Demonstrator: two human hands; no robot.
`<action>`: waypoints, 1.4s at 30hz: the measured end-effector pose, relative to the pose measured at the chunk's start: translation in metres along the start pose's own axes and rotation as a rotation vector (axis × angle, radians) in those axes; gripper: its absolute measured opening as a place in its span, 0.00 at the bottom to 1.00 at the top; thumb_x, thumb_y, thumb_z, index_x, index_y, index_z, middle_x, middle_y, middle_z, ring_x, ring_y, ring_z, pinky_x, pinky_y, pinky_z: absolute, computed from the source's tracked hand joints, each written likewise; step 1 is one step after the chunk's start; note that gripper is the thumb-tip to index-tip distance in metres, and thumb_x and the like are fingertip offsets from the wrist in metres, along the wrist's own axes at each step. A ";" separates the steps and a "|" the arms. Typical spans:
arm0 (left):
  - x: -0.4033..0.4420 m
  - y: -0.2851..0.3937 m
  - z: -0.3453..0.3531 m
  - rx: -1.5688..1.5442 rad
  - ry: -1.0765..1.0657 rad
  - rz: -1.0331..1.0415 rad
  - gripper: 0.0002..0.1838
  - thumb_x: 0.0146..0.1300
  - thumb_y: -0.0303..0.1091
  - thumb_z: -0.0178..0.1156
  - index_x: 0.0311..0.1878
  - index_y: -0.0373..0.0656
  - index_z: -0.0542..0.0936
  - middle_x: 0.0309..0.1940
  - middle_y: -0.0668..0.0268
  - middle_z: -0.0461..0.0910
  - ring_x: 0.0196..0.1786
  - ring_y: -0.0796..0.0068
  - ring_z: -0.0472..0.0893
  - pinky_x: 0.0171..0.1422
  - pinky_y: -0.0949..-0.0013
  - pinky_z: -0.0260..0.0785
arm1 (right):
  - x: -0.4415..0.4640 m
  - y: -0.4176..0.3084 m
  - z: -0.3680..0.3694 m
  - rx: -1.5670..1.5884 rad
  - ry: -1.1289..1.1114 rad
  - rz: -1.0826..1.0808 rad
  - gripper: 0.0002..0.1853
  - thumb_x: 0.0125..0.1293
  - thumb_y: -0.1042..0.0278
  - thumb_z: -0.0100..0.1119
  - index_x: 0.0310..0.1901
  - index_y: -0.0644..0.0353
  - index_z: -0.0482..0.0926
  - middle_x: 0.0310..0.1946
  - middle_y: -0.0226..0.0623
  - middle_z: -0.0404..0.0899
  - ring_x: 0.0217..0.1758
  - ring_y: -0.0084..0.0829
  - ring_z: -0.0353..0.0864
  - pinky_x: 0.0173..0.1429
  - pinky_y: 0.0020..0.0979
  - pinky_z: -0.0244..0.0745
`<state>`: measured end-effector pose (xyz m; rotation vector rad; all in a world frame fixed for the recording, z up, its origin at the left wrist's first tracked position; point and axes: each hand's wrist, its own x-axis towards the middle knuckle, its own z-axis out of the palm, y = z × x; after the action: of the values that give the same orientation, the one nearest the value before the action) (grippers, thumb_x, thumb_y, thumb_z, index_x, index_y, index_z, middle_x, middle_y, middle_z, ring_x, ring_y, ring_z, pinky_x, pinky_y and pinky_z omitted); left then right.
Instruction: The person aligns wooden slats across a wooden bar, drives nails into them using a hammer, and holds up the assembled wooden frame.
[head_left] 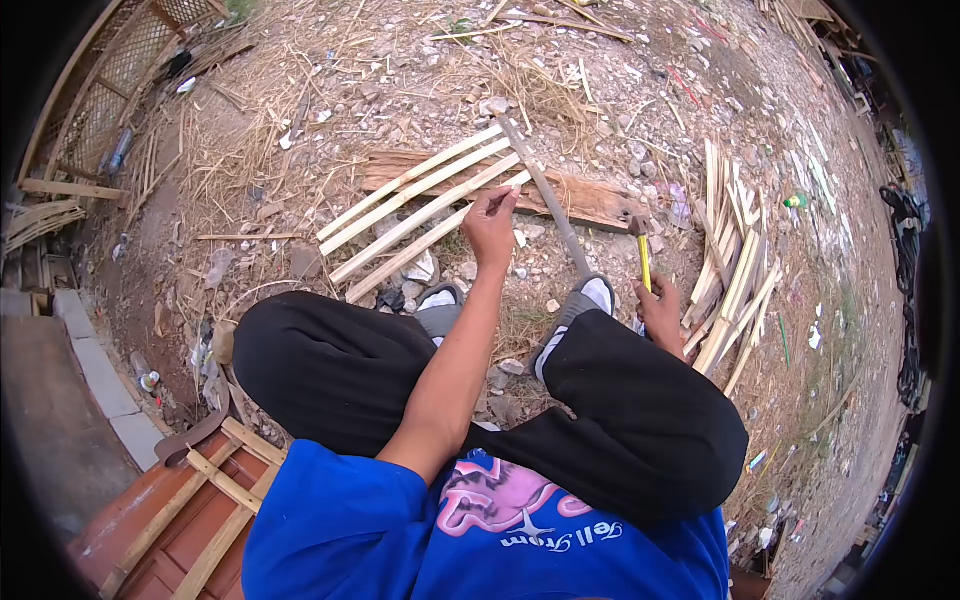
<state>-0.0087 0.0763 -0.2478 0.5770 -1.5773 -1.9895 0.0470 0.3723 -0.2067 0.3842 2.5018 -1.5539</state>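
Note:
My right hand (660, 312) is wrapped round the yellow handle of a hammer (645, 262), whose dark head points away from me. My left hand (490, 228) is closed in a pinch beside the ends of several pale wooden slats (415, 190); what its fingertips hold, if anything, is too small to name. The slats lie side by side, with their right ends at a long dark grey strip (548, 190) that slants across them. Beneath the strip and slats rests a weathered brown plank (590, 197).
A pile of loose slats (735, 265) lies to the right. Rubble, straw and litter cover the ground (400, 70). A slatted wooden frame (200, 500) rests on a reddish surface at lower left, near grey blocks (105, 380). A lattice panel (110, 75) stands at upper left.

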 end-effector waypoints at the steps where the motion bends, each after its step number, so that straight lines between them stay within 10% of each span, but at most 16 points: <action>1: 0.003 -0.005 0.002 0.004 -0.023 -0.005 0.08 0.63 0.27 0.72 0.42 0.36 0.87 0.32 0.66 0.86 0.34 0.83 0.81 0.41 0.77 0.73 | -0.002 0.003 -0.003 0.025 0.011 0.008 0.13 0.68 0.67 0.63 0.49 0.66 0.80 0.31 0.32 0.82 0.19 0.16 0.70 0.24 0.24 0.64; 11: 0.100 -0.083 0.044 0.440 -0.368 -0.029 0.10 0.61 0.31 0.73 0.42 0.36 0.88 0.34 0.66 0.87 0.37 0.80 0.82 0.45 0.74 0.73 | 0.070 -0.065 -0.050 -0.273 -0.383 0.078 0.17 0.75 0.61 0.58 0.58 0.62 0.79 0.24 0.29 0.74 0.25 0.18 0.72 0.29 0.28 0.67; 15: 0.122 -0.138 0.057 0.412 -0.378 -0.024 0.07 0.61 0.31 0.72 0.41 0.39 0.89 0.34 0.65 0.88 0.37 0.81 0.83 0.43 0.73 0.74 | 0.134 -0.091 -0.054 -0.648 -0.533 -0.285 0.18 0.75 0.61 0.56 0.60 0.62 0.76 0.32 0.47 0.81 0.33 0.40 0.78 0.44 0.40 0.72; 29: 0.118 -0.164 0.064 0.592 -0.395 0.281 0.08 0.61 0.27 0.70 0.44 0.42 0.90 0.36 0.60 0.90 0.38 0.74 0.87 0.45 0.71 0.78 | 0.188 -0.022 0.072 -0.293 -0.284 -0.133 0.21 0.75 0.58 0.56 0.62 0.62 0.77 0.41 0.53 0.83 0.41 0.42 0.81 0.50 0.39 0.74; 30: 0.119 -0.165 0.065 0.577 -0.387 0.268 0.08 0.61 0.26 0.69 0.44 0.41 0.90 0.36 0.60 0.90 0.38 0.74 0.87 0.45 0.72 0.78 | 0.189 -0.014 0.081 -0.244 -0.231 -0.205 0.19 0.75 0.60 0.56 0.61 0.63 0.77 0.32 0.39 0.78 0.33 0.27 0.72 0.41 0.32 0.70; 37: 0.116 -0.160 0.064 0.534 -0.376 0.217 0.08 0.63 0.26 0.68 0.45 0.38 0.89 0.35 0.61 0.90 0.37 0.76 0.86 0.45 0.73 0.77 | 0.182 0.000 0.119 -0.186 -0.118 -0.406 0.19 0.75 0.62 0.57 0.61 0.63 0.76 0.31 0.41 0.78 0.31 0.29 0.73 0.40 0.33 0.71; 42: 0.116 -0.163 0.067 0.528 -0.301 0.206 0.08 0.63 0.28 0.70 0.44 0.37 0.89 0.35 0.60 0.89 0.36 0.77 0.86 0.44 0.73 0.77 | 0.180 -0.009 0.112 -0.203 -0.194 -0.206 0.19 0.75 0.61 0.57 0.60 0.63 0.77 0.45 0.54 0.84 0.48 0.50 0.84 0.55 0.41 0.75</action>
<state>-0.1623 0.0808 -0.3916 0.2917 -2.2728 -1.5558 -0.1258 0.2911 -0.2985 -0.0523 2.5766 -1.3104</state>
